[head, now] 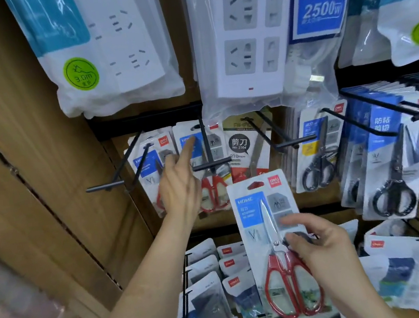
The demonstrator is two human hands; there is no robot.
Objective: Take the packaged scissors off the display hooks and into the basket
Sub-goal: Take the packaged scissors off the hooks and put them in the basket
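Red-handled scissors in a white card pack with a blue label (262,234) are off the rack and in the right hand (322,245), below and to the right of the black T-ended display hook (211,164). The thumb lies across the clear front near the pivot, and the other fingers wrap behind the card, so the pack is firmly pinched and tilts slightly.

The left hand (180,186) reaches up just left of that hook. Its index finger (191,142) is straight and lies on the blue label of a matching red-handled pack (214,194) hanging on the hook. The other fingers look loosely folded and grip nothing. A third such pack (148,163) hangs further left of the hook, and black-handled scissors packs (318,169) hang well to its right.

As I judge it, one pack is picked and awaits dropping, while the next is only being singled out. The basket is not in view (presumably somewhere low). The next move calls for pinching the hanging card near its slot and sliding it forward along the hook, clear of the crossbar at its tip, without dragging its neighbours.
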